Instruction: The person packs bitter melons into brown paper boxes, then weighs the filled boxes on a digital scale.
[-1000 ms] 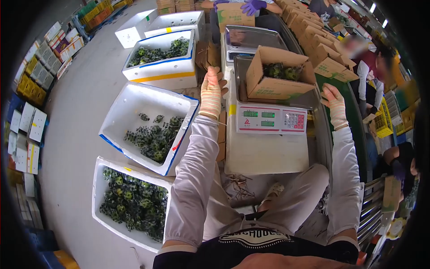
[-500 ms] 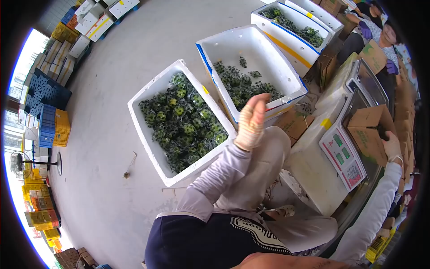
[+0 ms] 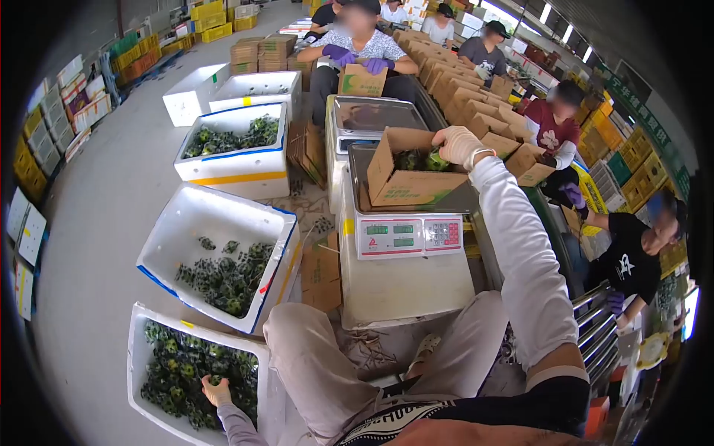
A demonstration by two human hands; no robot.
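My left hand point(image 3: 216, 391) is down in the nearest white foam box point(image 3: 137, 372), among dark, plastic-wrapped green fruits point(image 3: 175, 364). Its thumb and fingers curl round one of them, partly hidden. My right hand point(image 3: 457, 146) reaches over the right wall of an open cardboard box point(image 3: 416, 187). Bent fingers close on a brighter green wrapped fruit point(image 3: 436, 159) at the box's edge. More wrapped fruits lie inside that box. It stands on a digital scale point(image 3: 409, 236) with lit green displays, which rests on a white foam block point(image 3: 405, 293).
A second foam box point(image 3: 201, 199) and a third point(image 3: 236, 172) hold more wrapped fruits at left. Another scale point(image 3: 379, 115) stands behind mine. Open cartons point(image 3: 476, 111) line the right side. Several co-workers sit there, and one facing me point(image 3: 364, 48) wears purple gloves.
My view has swung to the right. My left hand has gone from above the foam boxes down into the nearest one. My right hand has shifted from the carton's side to its fruit.
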